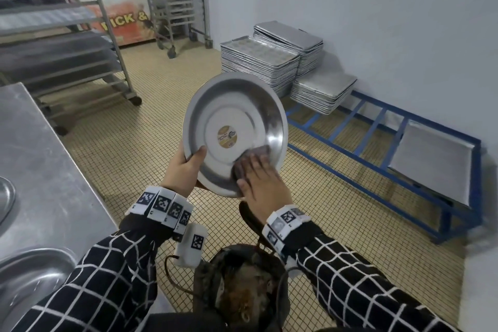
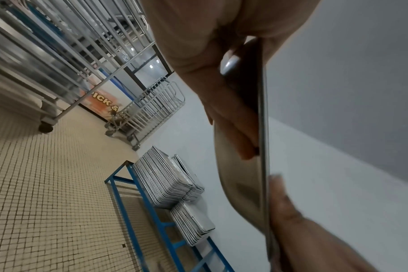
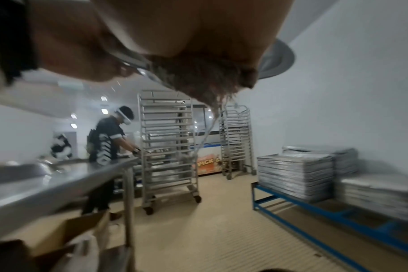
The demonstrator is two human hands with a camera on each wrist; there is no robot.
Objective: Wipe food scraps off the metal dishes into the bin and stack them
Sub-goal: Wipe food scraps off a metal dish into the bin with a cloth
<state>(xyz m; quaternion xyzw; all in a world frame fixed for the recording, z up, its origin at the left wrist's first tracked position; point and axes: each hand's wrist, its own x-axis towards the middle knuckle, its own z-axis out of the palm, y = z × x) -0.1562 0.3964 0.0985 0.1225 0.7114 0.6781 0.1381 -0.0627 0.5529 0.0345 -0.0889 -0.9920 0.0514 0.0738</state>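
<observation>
A round metal dish [image 1: 234, 116] with a sticker in its middle is held tilted above the floor, its inside facing me. My left hand [image 1: 188, 167] grips its lower-left rim, thumb inside and fingers [image 2: 235, 128] behind. My right hand [image 1: 258, 178] presses a dark brown cloth [image 1: 256, 152] with flat fingers against the lower-right inside of the dish. The right wrist view has the cloth [image 3: 203, 77] bunched under the hand against the dish [image 3: 277, 60]. Below the hands stands a bin [image 1: 239, 291] lined with a black bag, brown scraps inside.
A steel counter [image 1: 40, 156] runs along the left, with another metal dish [image 1: 27, 275] at its near end. Wheeled racks [image 1: 80, 48] stand behind it. Stacked baking trays [image 1: 264, 59] sit on a low blue frame [image 1: 377, 170] by the wall. Another person [image 3: 107, 143] works further back.
</observation>
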